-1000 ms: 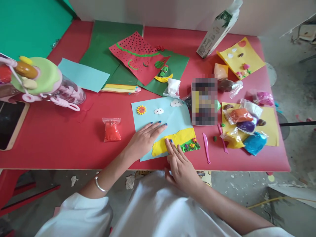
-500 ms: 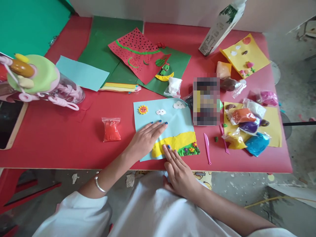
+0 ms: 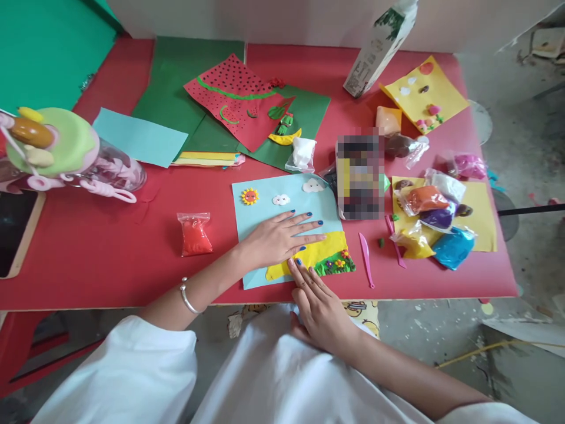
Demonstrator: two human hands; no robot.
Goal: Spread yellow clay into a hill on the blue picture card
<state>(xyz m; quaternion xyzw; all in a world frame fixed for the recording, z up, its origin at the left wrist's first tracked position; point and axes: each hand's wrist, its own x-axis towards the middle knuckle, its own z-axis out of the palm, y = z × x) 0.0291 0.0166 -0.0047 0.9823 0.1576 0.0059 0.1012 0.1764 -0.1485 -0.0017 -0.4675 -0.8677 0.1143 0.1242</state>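
A light blue sheet (image 3: 256, 227) lies on the red table, with a clay sun (image 3: 250, 196) and two white clay clouds (image 3: 281, 200) at its far side. Across its near part runs a band of yellow clay (image 3: 324, 247), bordered at the right corner by green clay with small flowers (image 3: 339, 264). My left hand (image 3: 282, 238) rests on the sheet, fingers outstretched to the right, their tips reaching the yellow band's upper edge. With its fingers extended, my right hand (image 3: 320, 303) touches the lower edge of the yellow clay. Neither hand holds anything.
Right of the sheet lie a pink plastic knife (image 3: 366, 259) and bagged clay, including a blue bag (image 3: 454, 247). A red clay bag (image 3: 194, 234) lies to the left. Behind are a watermelon picture (image 3: 241, 100) and a carton (image 3: 379, 50); a clear bottle (image 3: 117, 171) stands far left.
My left hand has slid right and nearer on the sheet, its fingers now pointing more to the right by the yellow clay. My right hand stays at the lower edge. The view has shifted slightly.
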